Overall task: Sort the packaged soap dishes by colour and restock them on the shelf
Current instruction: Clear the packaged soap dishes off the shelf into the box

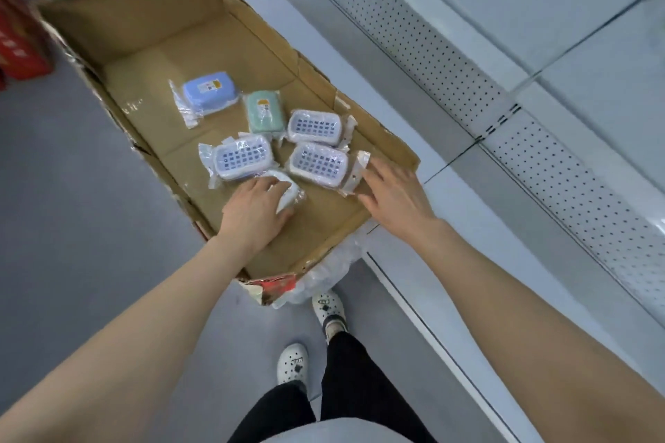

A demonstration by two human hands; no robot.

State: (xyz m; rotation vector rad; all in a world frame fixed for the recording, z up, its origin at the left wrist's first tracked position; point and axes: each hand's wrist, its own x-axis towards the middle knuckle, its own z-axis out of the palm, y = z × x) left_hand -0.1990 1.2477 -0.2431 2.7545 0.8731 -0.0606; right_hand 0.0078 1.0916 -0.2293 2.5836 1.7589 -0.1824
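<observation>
Reaching into the box [324,227] on the floor [90,191], the left hand [257,207] curls its fingers round a white dish [288,191] near the box's near end. The right hand [392,191] has its fingers straight and slightly spread, fingertips touching the wrapper end of a grid dish [318,164]. A second grid dish [241,156], a third grid dish [315,126], a green dish [263,111] and a blue dish [210,92] lie farther in. The shelf [431,47] stands to the right.
</observation>
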